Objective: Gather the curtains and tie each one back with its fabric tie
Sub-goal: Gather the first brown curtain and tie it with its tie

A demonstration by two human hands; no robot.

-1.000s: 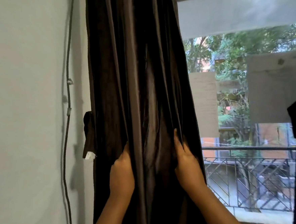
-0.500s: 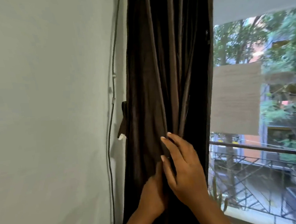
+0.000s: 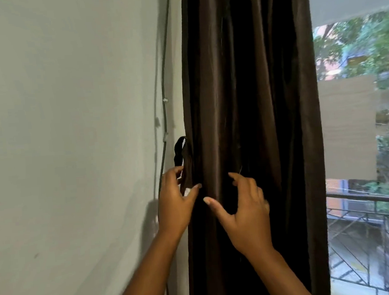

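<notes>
The curtain [image 3: 251, 125] is hung in dark brown folds between the wall [image 3: 72, 132] and the window [image 3: 363, 135], gathered into a narrow column. The tie [image 3: 184, 157] is seen at its left edge — a dark strip hanging from the wall beside a thin cable [image 3: 165, 117]. The tie's lower end is pinched by the left hand [image 3: 174, 206], thumb and forefinger curled about it. The right hand [image 3: 243, 208] is held just before the folds, fingers spread and loosely bent — nothing is gripped. Whether its fingertips touch the cloth cannot be told.
</notes>
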